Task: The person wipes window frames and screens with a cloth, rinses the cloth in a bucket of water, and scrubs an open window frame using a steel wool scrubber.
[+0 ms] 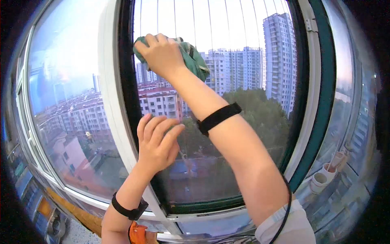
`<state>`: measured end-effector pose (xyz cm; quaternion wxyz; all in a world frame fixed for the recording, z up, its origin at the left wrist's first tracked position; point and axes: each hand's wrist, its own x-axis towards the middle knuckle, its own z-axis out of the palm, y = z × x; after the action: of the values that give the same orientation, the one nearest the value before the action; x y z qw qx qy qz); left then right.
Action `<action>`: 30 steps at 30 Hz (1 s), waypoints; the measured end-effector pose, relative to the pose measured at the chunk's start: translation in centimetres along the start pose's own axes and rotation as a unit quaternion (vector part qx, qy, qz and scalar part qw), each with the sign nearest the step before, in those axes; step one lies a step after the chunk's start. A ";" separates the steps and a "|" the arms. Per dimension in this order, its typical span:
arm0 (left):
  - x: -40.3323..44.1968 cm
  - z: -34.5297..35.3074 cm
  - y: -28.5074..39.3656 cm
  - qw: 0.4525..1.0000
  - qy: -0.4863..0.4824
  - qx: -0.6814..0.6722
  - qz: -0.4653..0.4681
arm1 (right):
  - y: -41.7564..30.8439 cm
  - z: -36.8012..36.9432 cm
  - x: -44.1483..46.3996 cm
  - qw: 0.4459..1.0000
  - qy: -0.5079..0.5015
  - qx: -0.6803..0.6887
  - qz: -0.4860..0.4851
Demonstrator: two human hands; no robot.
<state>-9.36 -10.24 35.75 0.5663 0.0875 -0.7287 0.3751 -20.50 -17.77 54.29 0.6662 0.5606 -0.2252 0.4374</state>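
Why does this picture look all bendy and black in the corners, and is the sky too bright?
In the head view, the tall white window frame curves and the corners go black, probably from a very wide lens; also in the head view, the pale sky is nearly washed out, but the green patterned cloth in the bare right hand looks fairly clear.

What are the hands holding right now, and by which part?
Right hand: a crumpled green patterned fabric cloth, gripped by its upper-left part. Left hand: nothing visible in it.
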 end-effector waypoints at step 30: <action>-11.9 -7.8 9.0 0.959 -0.135 -0.188 -0.161 | -11.3 -11.0 -17.7 0.970 -0.210 -0.022 0.117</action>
<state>-4.32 -2.39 21.68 0.5215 0.1454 -0.8322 0.1195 -22.33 -13.10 31.12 0.5607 0.5946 -0.4337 0.3795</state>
